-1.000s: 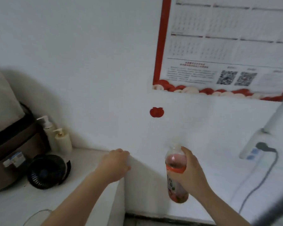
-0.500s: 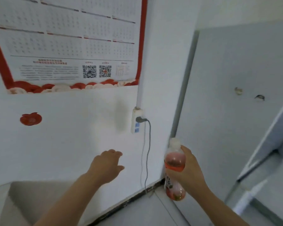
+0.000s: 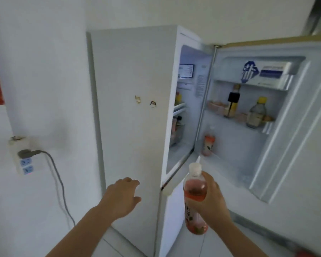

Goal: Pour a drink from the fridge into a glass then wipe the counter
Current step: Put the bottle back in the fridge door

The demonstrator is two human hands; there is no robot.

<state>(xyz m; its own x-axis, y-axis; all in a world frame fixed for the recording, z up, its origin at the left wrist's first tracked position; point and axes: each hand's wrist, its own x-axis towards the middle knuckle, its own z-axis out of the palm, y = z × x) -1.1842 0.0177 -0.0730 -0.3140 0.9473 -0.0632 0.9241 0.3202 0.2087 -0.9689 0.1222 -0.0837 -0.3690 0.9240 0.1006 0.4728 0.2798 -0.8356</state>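
My right hand (image 3: 212, 203) grips a clear plastic bottle (image 3: 194, 193) of pink-red drink with a white cap, held upright in front of the fridge. The white fridge (image 3: 133, 112) stands ahead with its upper door (image 3: 285, 141) swung open to the right. My left hand (image 3: 121, 197) hovers empty, fingers spread, before the fridge's side wall. A second similar pink bottle (image 3: 208, 143) stands on the lower door shelf. No glass or counter is in view.
The door's upper shelf holds a dark-capped sauce bottle (image 3: 232, 102) and a yellow-capped jar (image 3: 256, 113). Food sits on the inner shelves (image 3: 178, 115). On the left wall hangs a power strip (image 3: 21, 156) with a grey cable running down. Tiled floor lies below.
My view has swung right, from the counter and wall calendar to the open fridge. Both hands keep their pose, the right one still holding the bottle.
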